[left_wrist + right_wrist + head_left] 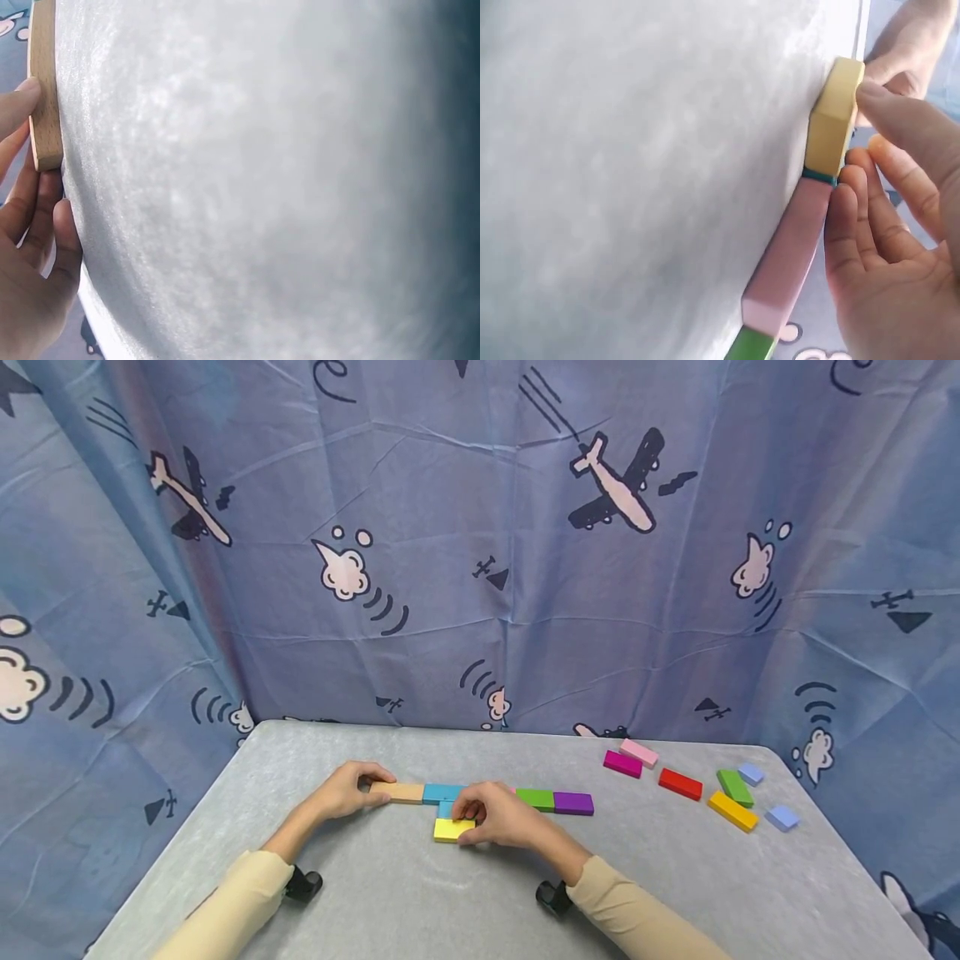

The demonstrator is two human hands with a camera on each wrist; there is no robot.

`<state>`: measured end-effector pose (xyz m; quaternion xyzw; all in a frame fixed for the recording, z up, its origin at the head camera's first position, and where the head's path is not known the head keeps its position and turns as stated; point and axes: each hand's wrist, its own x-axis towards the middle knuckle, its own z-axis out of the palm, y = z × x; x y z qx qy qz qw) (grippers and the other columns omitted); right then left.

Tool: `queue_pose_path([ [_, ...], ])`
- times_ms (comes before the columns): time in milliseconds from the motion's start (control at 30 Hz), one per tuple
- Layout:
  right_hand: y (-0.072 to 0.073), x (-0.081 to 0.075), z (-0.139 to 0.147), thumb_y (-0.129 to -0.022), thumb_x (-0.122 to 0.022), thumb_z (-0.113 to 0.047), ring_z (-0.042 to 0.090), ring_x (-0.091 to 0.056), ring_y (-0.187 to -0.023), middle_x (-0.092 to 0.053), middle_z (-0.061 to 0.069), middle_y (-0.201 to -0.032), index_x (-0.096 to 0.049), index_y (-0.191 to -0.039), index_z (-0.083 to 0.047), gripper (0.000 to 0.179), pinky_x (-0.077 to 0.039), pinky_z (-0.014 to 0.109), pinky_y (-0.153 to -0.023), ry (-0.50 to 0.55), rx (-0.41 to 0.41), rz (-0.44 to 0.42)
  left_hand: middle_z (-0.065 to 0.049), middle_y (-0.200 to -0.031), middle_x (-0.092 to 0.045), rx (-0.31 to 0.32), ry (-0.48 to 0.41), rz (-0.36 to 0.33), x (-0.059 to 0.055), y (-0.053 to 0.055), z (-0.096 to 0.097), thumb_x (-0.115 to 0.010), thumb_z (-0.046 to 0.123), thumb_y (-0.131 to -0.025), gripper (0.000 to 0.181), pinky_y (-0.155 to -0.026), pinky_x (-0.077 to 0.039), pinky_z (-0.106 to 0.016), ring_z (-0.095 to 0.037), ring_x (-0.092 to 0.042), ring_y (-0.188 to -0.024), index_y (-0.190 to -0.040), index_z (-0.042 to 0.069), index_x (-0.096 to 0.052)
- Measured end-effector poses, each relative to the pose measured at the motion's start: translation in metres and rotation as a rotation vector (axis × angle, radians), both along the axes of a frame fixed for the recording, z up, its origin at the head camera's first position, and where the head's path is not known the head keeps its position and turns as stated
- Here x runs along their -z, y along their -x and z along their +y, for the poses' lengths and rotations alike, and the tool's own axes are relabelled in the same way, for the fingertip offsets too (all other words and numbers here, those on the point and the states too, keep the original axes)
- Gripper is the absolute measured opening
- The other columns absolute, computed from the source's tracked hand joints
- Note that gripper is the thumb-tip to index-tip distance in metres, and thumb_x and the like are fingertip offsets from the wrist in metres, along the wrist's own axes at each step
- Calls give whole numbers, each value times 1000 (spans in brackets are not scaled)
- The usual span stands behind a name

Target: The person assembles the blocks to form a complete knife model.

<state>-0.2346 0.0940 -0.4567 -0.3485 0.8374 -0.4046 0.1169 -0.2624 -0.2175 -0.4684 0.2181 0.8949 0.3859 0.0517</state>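
A row of flat coloured blocks lies across the table. At its left end, my left hand (348, 791) holds a tan wooden block (406, 792), with fingers and thumb about its end; the left wrist view shows the bare wood block (46, 97) close up. To its right come a blue block (442, 792), a pink one (787, 255) mostly behind my right hand, a green one (535, 799) and a purple one (573, 803). My right hand (498, 814) pinches a yellow block (450, 832) in front of another, partly covered blue block (446, 810).
At the table's right lie loose blocks: magenta (622, 764), light pink (639, 752), red (680, 783), green (735, 787), orange-yellow (732, 812) and two pale blue ones (782, 817). A patterned curtain (450, 568) hangs behind the grey table (420, 910).
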Motion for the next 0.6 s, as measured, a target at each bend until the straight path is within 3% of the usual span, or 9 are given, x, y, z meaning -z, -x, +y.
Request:
queue_pose_path([
  [233, 2, -6, 32, -87, -82, -6, 21, -64, -87, -69, 10, -97, -73, -102, 0, 19, -54, 31, -78, 92, 4, -28, -2, -103, -70, 11, -4, 0, 2, 2, -1, -80, 7, -89, 21, -82, -49, -40, -21, -61, -92, -109, 4, -76],
  [400, 5, -10, 69, -89, -80, -7, 18, -63, -87, -70, 13, -99, -72, -104, 2, 19, -55, 35, -80, 133, 57, 23, -3, -104, -70, 17, -8, 3, 3, 3, -2, -80, 8, -89, 21, -83, -49, -42, -22, -61, -94, -109, 5, -76],
  [600, 6, -12, 121, -92, -78, -10, 23, -64, -90, -70, 14, -102, -71, -108, 3, 22, -54, 32, -84, 147, 155, 12, -3, -104, -70, 14, -1, 1, 4, 3, -2, -80, 9, -89, 21, -85, -50, -45, -24, -62, -95, -109, 5, -76],
])
